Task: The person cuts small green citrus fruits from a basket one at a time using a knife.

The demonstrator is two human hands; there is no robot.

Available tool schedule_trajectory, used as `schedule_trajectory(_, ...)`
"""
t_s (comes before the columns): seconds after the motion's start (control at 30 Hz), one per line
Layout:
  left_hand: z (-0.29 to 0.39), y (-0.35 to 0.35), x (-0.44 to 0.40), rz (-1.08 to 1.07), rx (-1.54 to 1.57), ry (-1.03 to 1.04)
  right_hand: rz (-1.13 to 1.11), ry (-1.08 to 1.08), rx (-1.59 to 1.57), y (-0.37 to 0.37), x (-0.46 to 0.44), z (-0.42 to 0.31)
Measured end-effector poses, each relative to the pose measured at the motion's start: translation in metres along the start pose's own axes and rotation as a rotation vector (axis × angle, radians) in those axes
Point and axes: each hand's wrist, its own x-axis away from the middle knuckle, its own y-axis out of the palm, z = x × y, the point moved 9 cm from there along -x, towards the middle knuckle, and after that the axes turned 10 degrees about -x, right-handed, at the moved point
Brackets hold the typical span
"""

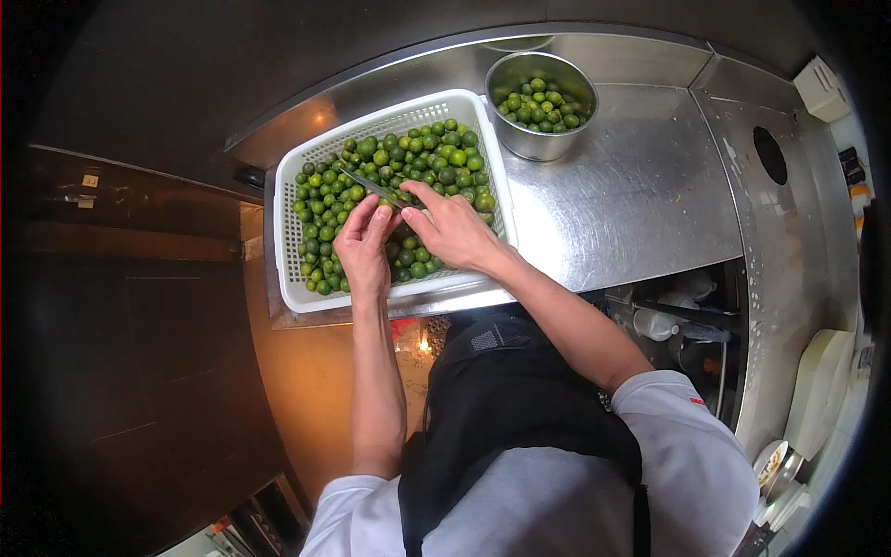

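Both my hands are over a white plastic basket (509, 200) heaped with small green limes (320, 227). In my right hand (457, 230) is a small knife (364, 184), its blade pointing to the far left above the fruit. My left hand (365, 252) pinches a lime (386, 205) between thumb and fingers, right beside the blade. The knife's handle is hidden in my right hand, and my fingers cover part of the lime. Behind the basket's right corner stands a round steel pot (541, 144) with more limes (538, 105) inside.
The basket and pot stand on a steel counter (622, 195) with a raised back edge. Under the counter on the right is an open shelf with bottles (655, 323). A white cutting board (821, 390) leans at the far right, near a bowl (770, 461).
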Motion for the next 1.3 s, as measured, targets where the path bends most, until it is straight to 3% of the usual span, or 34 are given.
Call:
schedule_trajectory(0.17,-0.001,0.006,0.000,-0.078,-0.058,-0.008,-0.053,0.062,-0.160,0.007,-0.003,0.010)
schedule_trajectory(0.27,0.003,0.008,0.001,-0.042,0.000,-0.073,-0.137,0.298,-0.483,0.012,0.001,0.021)
schedule_trajectory(0.37,0.001,-0.018,-0.003,0.146,0.009,-0.080,-0.076,0.371,-0.612,0.006,0.002,0.026)
schedule_trajectory(0.47,0.021,-0.060,-0.002,0.424,-0.071,0.144,0.123,0.488,-0.570,-0.009,0.004,0.042)
schedule_trajectory(0.57,0.091,-0.038,0.001,0.501,-0.143,0.411,0.212,0.550,-0.664,-0.015,0.004,0.058)
schedule_trajectory(0.67,0.187,0.059,-0.003,0.063,-0.419,0.576,0.233,0.567,-0.703,-0.013,0.004,0.065)
schedule_trajectory(0.8,0.195,0.065,-0.016,-0.139,-0.500,0.538,0.230,0.565,-0.711,-0.017,0.006,0.062)
schedule_trajectory(0.83,0.178,0.057,-0.023,-0.114,-0.562,0.449,0.226,0.557,-0.722,-0.018,0.006,0.062)
schedule_trajectory(0.97,0.056,0.002,-0.073,-0.161,-1.302,0.246,0.245,0.541,-0.716,-0.021,0.008,0.066)
schedule_trajectory(1.07,0.023,0.006,-0.066,-0.271,-1.420,0.273,0.239,0.534,-0.742,-0.021,0.007,0.064)
schedule_trajectory(1.17,0.023,0.029,-0.050,-0.305,-1.634,0.466,0.249,0.520,-0.741,-0.022,0.007,0.063)
schedule_trajectory(1.27,0.016,0.031,-0.057,-0.336,-1.623,0.425,0.235,0.508,-0.741,-0.021,0.006,0.061)
schedule_trajectory(1.3,0.022,0.035,-0.052,-0.344,-1.608,0.521,0.228,0.507,-0.736,-0.022,0.005,0.059)
